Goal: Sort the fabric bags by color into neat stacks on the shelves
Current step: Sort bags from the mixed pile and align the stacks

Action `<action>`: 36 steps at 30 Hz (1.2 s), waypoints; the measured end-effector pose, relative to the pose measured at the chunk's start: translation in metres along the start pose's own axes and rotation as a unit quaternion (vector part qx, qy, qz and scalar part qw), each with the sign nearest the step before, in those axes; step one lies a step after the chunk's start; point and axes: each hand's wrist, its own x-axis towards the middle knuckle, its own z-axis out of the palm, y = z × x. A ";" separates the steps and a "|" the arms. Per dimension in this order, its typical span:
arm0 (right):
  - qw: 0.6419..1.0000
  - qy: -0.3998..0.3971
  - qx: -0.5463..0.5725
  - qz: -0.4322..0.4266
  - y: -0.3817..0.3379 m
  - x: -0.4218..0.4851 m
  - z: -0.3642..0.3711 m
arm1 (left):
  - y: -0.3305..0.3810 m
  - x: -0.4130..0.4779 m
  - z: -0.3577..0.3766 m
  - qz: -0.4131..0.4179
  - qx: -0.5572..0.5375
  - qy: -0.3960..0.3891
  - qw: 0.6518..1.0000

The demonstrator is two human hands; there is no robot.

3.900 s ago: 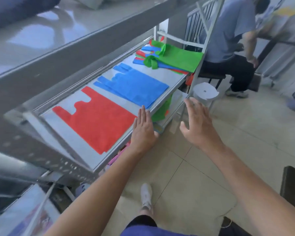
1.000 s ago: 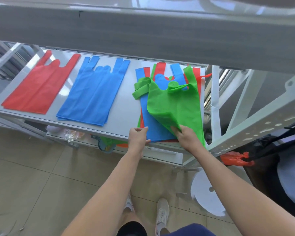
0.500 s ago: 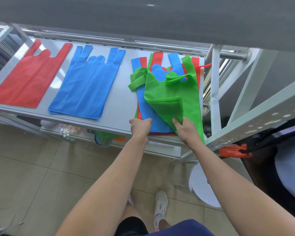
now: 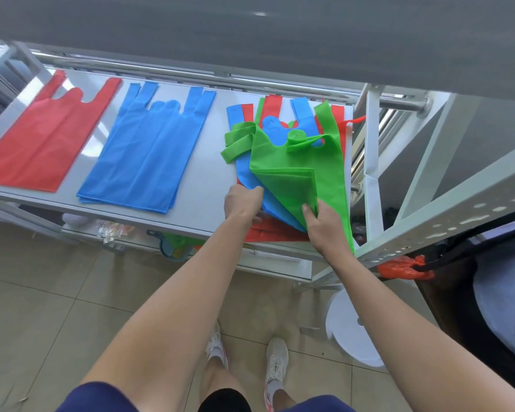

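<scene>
With the green bag (image 4: 295, 162) being pinched by the right hand (image 4: 324, 226) and the blue bag (image 4: 275, 208) under it by the left hand (image 4: 241, 203), slow peeling is being needed.

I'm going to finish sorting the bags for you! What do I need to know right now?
Left hand: grips the near edge of the blue bag in the mixed pile.
Right hand: pinches the lifted corner of the green bag on top of that pile.
Done: red stack and blue stack lie flat on the shelf.
Left: sort the mixed pile of green, blue and red bags at the shelf's right end; no green stack shows on this shelf.
</scene>
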 end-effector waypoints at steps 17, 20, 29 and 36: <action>0.975 -0.114 -0.129 -0.143 0.006 -0.026 0.009 | -0.018 -0.002 -0.044 0.080 -0.052 -0.075 0.993; 0.970 -0.153 -0.116 -0.148 0.009 -0.028 0.003 | -0.035 0.001 -0.044 0.021 -0.127 -0.144 0.981; 0.999 0.018 -0.042 -0.001 0.021 0.046 -0.009 | -0.043 0.013 -0.032 0.046 0.041 -0.065 0.996; 0.986 0.061 -0.089 0.126 0.007 0.117 0.001 | -0.048 0.011 -0.028 0.087 0.080 -0.034 0.992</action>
